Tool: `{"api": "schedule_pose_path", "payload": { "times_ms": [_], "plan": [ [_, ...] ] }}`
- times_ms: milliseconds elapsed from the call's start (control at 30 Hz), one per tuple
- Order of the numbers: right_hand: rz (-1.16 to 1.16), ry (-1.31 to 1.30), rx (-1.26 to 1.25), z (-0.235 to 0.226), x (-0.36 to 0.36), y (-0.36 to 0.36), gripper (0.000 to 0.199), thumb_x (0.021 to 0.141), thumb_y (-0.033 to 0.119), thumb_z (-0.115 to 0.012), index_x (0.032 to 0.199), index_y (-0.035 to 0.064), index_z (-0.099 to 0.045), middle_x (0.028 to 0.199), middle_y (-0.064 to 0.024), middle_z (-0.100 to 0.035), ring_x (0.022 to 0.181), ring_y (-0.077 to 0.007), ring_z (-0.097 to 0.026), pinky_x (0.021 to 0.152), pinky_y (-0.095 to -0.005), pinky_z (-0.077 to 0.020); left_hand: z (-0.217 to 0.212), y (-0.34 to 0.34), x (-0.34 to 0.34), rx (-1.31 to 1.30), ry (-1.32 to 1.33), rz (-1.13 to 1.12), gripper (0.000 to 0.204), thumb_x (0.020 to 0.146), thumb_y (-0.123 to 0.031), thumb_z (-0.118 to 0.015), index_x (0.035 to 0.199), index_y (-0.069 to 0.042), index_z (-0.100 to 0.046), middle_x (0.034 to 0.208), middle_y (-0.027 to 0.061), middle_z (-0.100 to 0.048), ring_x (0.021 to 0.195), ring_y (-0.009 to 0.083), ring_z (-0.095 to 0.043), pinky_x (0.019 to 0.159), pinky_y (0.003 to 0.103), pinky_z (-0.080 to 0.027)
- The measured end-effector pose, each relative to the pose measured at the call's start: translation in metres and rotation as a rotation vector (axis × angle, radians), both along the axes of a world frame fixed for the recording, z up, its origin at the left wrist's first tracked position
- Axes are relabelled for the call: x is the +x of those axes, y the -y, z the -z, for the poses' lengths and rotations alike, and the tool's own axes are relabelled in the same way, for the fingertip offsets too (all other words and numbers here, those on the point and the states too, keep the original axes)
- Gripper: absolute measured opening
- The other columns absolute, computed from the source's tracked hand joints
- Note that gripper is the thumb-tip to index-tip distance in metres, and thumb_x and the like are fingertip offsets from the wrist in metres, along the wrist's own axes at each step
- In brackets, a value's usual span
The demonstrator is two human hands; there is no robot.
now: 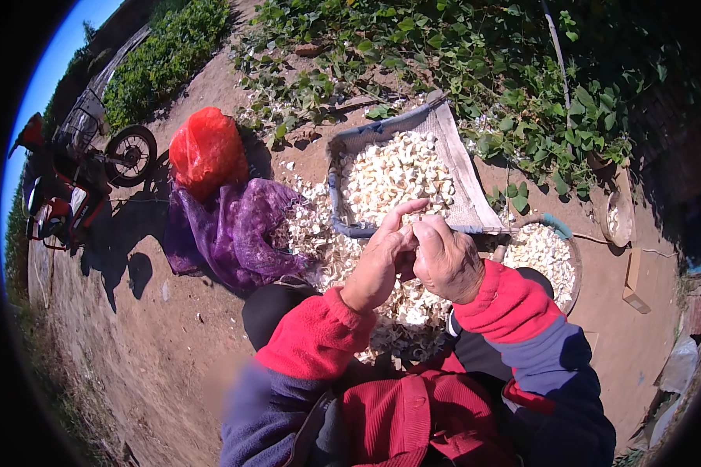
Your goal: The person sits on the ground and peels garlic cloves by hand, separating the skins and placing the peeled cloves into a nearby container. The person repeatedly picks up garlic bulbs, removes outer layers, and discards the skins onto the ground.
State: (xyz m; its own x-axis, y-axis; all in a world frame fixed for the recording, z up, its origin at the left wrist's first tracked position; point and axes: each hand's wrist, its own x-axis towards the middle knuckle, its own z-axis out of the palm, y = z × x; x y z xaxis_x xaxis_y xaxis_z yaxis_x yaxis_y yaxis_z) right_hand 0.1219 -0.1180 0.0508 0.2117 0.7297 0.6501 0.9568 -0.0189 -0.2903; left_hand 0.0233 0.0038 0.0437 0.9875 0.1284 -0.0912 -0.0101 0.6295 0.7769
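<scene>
My left hand [378,263] and my right hand [449,260] meet in front of me, thumbs and fingertips pressed together. Whatever small thing they pinch is hidden by the fingers. Just beyond them, peeled garlic cloves [397,171] lie heaped in a cloth-lined basket [463,159] with a blue rim. Below and to the left of the hands spreads a pile of dry garlic skins [319,233]. Close to my right wrist, more pale cloves [539,257] fill a round tray [575,274].
A purple mesh sack [218,233] slumps left of the skins, with a red plastic bag [209,148] against it. Farther left stands a red motorbike [74,194]. Leafy vines [444,62] line the far side. A cardboard box [635,282] and small bowl [615,218] are at right.
</scene>
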Motion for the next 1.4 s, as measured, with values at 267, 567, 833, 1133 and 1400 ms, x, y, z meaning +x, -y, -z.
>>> {"api": "schedule_pose_path", "payload": {
  "times_ms": [267, 567, 833, 1133, 1400],
  "plan": [
    [-0.037, -0.089, 0.036, 0.006, 0.001, -0.001, 0.040, 0.072, -0.001, -0.066, 0.109, -0.0006, -0.050, 0.091, -0.0168, -0.056, 0.075, -0.0336, -0.063, 0.058, -0.0404, -0.0515, -0.007, 0.006, 0.000, -0.183, -0.137, 0.011, 0.051, 0.096, -0.030, -0.045, 0.144, -0.013, -0.038, 0.106, 0.0018, -0.058, 0.087, 0.0131, -0.059, 0.073, 0.030, -0.051],
    [-0.089, -0.165, 0.106, 0.006, 0.003, 0.001, 0.034, 0.074, -0.005, -0.065, 0.106, -0.0008, -0.056, 0.104, -0.0181, -0.059, 0.085, -0.0342, -0.066, 0.067, -0.0386, -0.0570, -0.003, 0.010, -0.005, -0.195, -0.218, -0.003, 0.043, 0.096, -0.038, -0.044, 0.134, -0.018, -0.046, 0.101, 0.0040, -0.060, 0.083, 0.0158, -0.060, 0.061, 0.027, -0.045],
    [-0.034, -0.463, 0.070, 0.011, 0.004, -0.005, 0.013, 0.086, 0.004, -0.059, 0.098, 0.0041, -0.055, 0.093, -0.0165, -0.062, 0.079, -0.0352, -0.065, 0.062, -0.0404, -0.0512, 0.005, 0.027, 0.000, -0.092, -0.104, -0.111, 0.038, 0.098, -0.031, -0.038, 0.133, -0.016, -0.037, 0.085, 0.0002, -0.050, 0.067, 0.0107, -0.047, 0.054, 0.025, -0.036],
    [0.023, -1.370, 0.205, 0.012, 0.033, -0.005, 0.037, 0.101, 0.036, -0.051, 0.085, 0.0030, -0.053, 0.064, -0.0071, -0.055, 0.056, -0.0208, -0.057, 0.053, -0.0370, -0.0452, 0.003, 0.019, 0.009, -0.198, -0.115, -0.065, 0.048, 0.095, -0.029, -0.049, 0.140, -0.013, -0.038, 0.089, 0.0011, -0.057, 0.070, 0.0116, -0.045, 0.059, 0.025, -0.035],
    [0.059, -0.942, 0.076, 0.028, 0.008, -0.010, 0.038, 0.102, 0.038, -0.047, 0.100, 0.0014, -0.057, 0.084, -0.0094, -0.061, 0.076, -0.0168, -0.058, 0.068, -0.0309, -0.0470, 0.018, 0.032, 0.016, 0.077, -0.140, -0.271, 0.041, 0.096, -0.015, -0.046, 0.136, -0.010, -0.036, 0.095, 0.0040, -0.056, 0.075, 0.0099, -0.055, 0.059, 0.022, -0.044]
  ]
}}
